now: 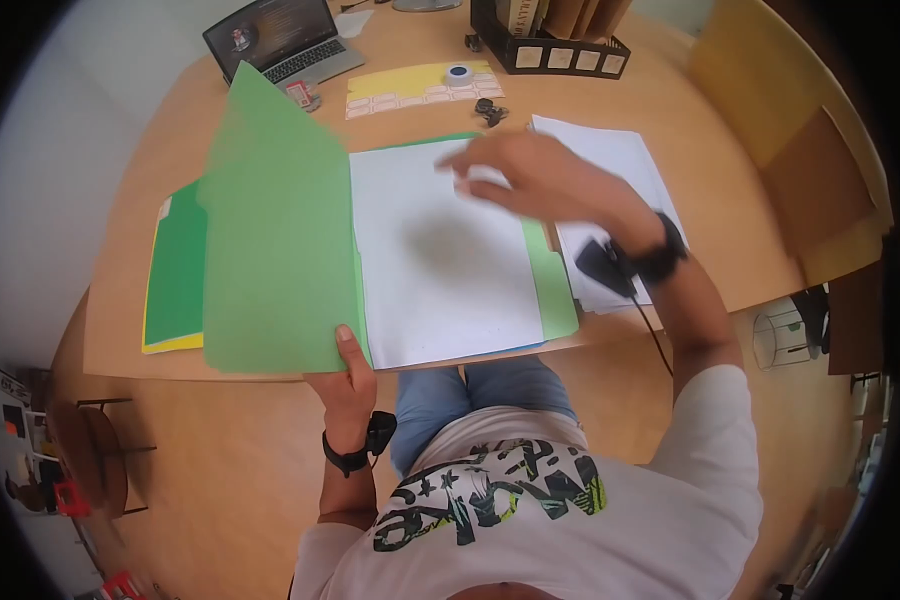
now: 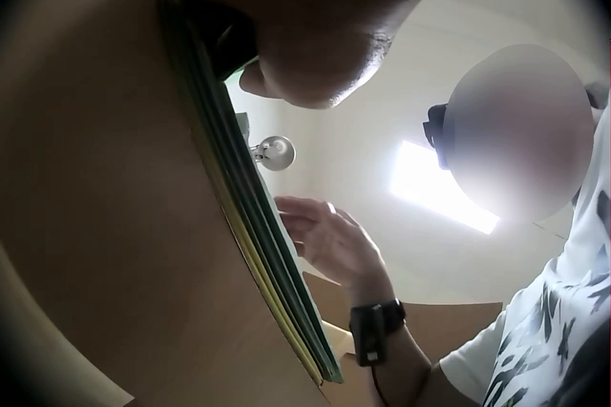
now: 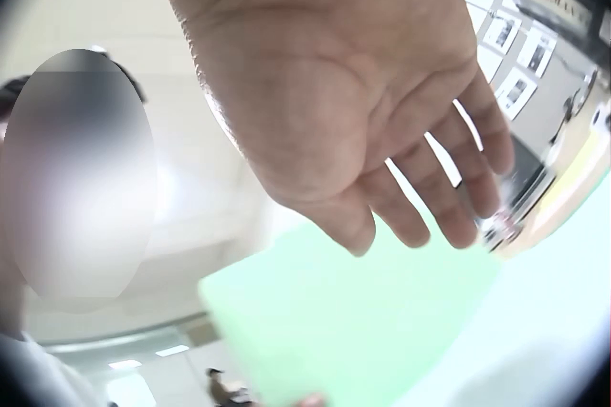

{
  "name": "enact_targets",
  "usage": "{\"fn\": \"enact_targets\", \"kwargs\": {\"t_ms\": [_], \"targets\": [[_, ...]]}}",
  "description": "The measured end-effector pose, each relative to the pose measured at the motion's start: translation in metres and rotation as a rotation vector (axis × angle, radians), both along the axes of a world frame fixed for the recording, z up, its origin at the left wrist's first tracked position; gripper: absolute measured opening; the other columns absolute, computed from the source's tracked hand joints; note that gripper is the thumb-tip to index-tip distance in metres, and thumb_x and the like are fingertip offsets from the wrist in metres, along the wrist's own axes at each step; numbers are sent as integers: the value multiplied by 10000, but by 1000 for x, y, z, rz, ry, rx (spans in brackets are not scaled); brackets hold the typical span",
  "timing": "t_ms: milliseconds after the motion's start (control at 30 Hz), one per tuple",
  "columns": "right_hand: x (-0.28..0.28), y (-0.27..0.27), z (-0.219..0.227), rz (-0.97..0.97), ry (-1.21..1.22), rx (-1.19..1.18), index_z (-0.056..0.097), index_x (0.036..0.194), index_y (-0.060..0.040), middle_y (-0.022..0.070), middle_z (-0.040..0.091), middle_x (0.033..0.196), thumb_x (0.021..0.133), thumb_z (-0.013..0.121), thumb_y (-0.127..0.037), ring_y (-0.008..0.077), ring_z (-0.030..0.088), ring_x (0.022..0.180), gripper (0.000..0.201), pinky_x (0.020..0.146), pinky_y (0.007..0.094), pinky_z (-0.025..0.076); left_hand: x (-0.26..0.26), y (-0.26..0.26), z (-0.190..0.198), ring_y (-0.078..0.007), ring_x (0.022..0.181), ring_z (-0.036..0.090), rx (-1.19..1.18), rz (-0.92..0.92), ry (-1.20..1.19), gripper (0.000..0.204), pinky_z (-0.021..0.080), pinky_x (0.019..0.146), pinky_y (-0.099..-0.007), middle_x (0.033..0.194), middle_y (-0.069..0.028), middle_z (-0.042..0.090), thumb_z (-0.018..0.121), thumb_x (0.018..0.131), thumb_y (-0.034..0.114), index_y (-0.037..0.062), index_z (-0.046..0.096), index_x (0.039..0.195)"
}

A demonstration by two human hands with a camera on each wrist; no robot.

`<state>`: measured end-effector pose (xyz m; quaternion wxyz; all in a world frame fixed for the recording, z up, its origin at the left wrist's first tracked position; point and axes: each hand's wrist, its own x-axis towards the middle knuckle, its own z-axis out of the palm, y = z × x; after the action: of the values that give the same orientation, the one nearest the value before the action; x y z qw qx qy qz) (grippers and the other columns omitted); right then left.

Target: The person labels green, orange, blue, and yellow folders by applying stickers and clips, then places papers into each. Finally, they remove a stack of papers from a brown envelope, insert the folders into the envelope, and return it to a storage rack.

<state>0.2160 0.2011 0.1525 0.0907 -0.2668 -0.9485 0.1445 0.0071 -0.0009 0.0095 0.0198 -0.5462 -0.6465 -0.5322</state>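
A light green file folder point(image 1: 280, 240) lies spread at the table's front edge, its left cover raised at the far corner. White paper sheets point(image 1: 450, 300) rest on its right side. With the thumb on top near the fold, my left hand point(image 1: 348, 385) pinches the folder's front edge; the fingers are hidden underneath. My right hand point(image 1: 530, 175) hovers over the upper part of the sheets, casting a shadow on them. Its fingers are extended and hold nothing, and the palm shows in the right wrist view. Edge-on in the left wrist view are stacked folders point(image 2: 258, 226).
A darker green folder point(image 1: 180, 270) with a yellow one beneath pokes out at the left. More white sheets point(image 1: 610, 160) lie at the right. Farther back are a laptop point(image 1: 280, 50), a yellow patterned sheet point(image 1: 400, 90), a round white object point(image 1: 459, 75) and a black organizer point(image 1: 560, 55).
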Motion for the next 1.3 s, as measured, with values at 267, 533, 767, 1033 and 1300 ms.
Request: {"fn": "enact_targets", "kwargs": {"t_ms": [267, 533, 767, 1033, 1300], "targets": [[-90, 152, -91, -258, -235, 365, 502, 1324, -139, 167, 532, 1186, 871, 496, -85, 337, 578, 1033, 455, 865, 424, 487, -1, 13, 3, -220, 735, 550, 168, 7, 90, 190, 437, 656, -310, 846, -133, 594, 439, 926, 36, -101, 558, 979], [-120, 177, -104, -311, -350, 271, 492, 1315, -87, 193, 500, 1223, 895, 475, -99, 358, 532, 1122, 421, 938, 410, 466, 1, 1, 3, -297, 759, 581, -31, -106, -84, 190, 471, 688, -358, 881, -187, 597, 446, 933, 31, -99, 562, 1009], [-124, 185, -108, -351, -324, 246, 620, 1091, -19, 185, 511, 1208, 867, 508, -159, 341, 537, 1107, 287, 919, 404, 470, -1, -2, 5, -234, 834, 586, -88, -107, -123, 228, 464, 738, -320, 960, -153, 608, 416, 953, 60, -92, 555, 1050], [-120, 193, -115, -238, -213, 320, 651, 1027, -36, 177, 578, 1094, 857, 522, -156, 321, 594, 1002, 244, 846, 387, 492, 0, -2, 0, -220, 772, 560, -46, -96, -94, 202, 451, 696, -318, 896, -134, 594, 417, 950, 53, -89, 552, 998], [-128, 201, -122, -162, -346, 386, 627, 1083, -54, 177, 623, 995, 871, 506, -152, 330, 617, 962, 264, 813, 387, 503, 3, 2, -4, -204, 746, 546, -9, -53, -107, 192, 442, 673, -317, 855, -121, 584, 419, 950, 53, -85, 552, 955]]}}
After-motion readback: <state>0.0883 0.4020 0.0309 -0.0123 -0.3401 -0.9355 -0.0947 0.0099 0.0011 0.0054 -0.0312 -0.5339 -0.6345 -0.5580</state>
